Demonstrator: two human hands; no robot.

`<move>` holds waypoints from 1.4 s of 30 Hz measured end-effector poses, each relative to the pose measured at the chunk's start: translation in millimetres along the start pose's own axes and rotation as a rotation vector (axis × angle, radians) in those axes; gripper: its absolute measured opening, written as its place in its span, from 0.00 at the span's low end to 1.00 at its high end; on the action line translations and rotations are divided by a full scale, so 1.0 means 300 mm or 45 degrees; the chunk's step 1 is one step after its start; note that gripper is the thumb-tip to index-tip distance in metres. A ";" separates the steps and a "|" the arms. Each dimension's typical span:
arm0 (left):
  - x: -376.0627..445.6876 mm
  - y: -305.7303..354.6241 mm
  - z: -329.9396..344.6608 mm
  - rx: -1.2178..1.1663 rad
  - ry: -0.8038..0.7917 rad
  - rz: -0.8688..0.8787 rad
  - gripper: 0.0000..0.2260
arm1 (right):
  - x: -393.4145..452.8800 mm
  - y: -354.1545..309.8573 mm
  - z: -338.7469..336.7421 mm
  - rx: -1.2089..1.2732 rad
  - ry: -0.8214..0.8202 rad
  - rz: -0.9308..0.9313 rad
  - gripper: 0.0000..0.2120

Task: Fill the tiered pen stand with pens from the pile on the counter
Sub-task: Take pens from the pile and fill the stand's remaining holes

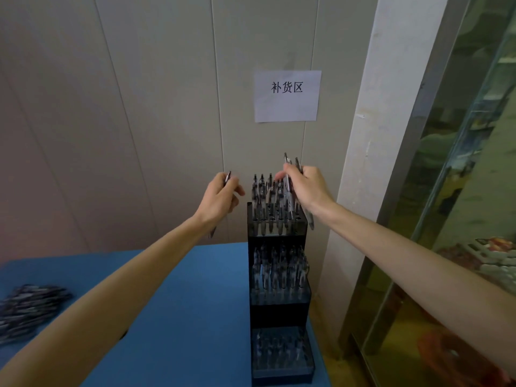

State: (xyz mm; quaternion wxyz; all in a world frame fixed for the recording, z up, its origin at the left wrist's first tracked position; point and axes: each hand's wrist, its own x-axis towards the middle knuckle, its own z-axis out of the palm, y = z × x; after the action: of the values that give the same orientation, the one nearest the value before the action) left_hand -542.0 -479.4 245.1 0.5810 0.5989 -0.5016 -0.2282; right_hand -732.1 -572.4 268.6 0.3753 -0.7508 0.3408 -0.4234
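Black three-tiered plastic pen stand on blue counter (right edge); dark pen pile at nine o'clock; white paper sign at twelve.

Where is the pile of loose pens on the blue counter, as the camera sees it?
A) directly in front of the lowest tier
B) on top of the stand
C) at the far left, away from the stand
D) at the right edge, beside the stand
C: the pile of pens lies at the far left of the blue counter, well apart from the pen stand on the right.
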 end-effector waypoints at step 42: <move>0.078 0.040 0.077 0.009 0.046 0.435 0.08 | 0.048 0.013 -0.021 -0.371 0.226 -0.500 0.17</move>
State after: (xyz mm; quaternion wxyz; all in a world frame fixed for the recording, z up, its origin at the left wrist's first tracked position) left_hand -556.7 -508.4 258.3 0.6183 0.5109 -0.5864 -0.1134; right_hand -732.7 -587.9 273.2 0.1422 -0.8086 0.2776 -0.4988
